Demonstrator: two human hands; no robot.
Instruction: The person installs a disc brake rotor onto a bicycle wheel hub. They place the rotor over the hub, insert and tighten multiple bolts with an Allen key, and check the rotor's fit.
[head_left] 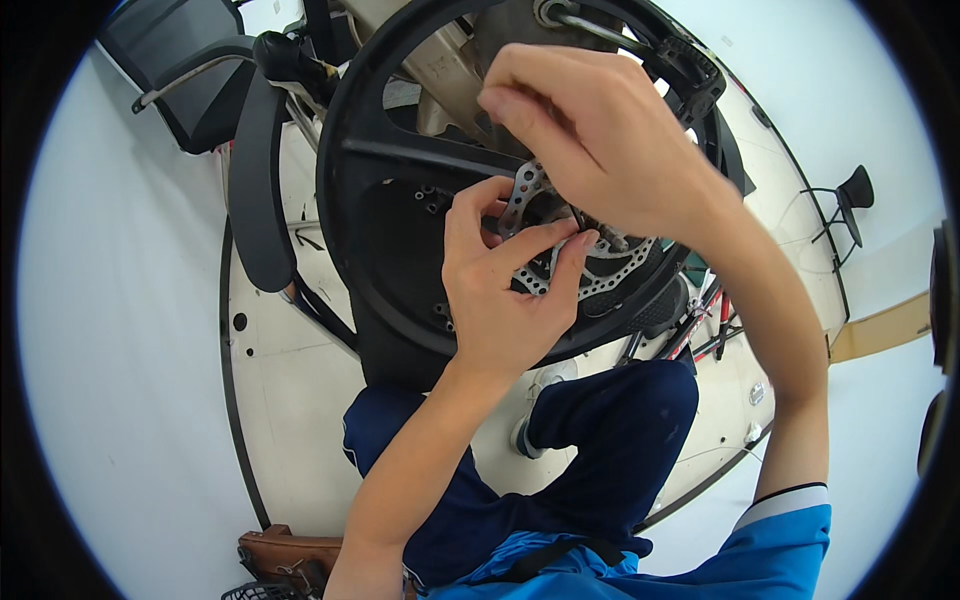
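In front of me is a black spoked wheel (345, 230) with a perforated silver brake disc (620, 284) at its hub. My left hand (505, 275) lies over the disc's left side. Its thumb and index finger are pinched around a small, thin dark piece (577, 217) near the hub; its kind is not clear. Above the disc's upper edge is my right hand (610, 130), fingers curled in with the thumb against them. What those fingers hold, if anything, is hidden. The right wrist covers part of the disc and hub.
A black brake caliper (690, 80) sits at the wheel's upper right. A dark bicycle saddle (264, 190) and a black office chair (190, 70) are on the left. Lower right of the wheel are red-and-black frame tubes (705, 325). A brown case (285, 550) lies at the lower left.
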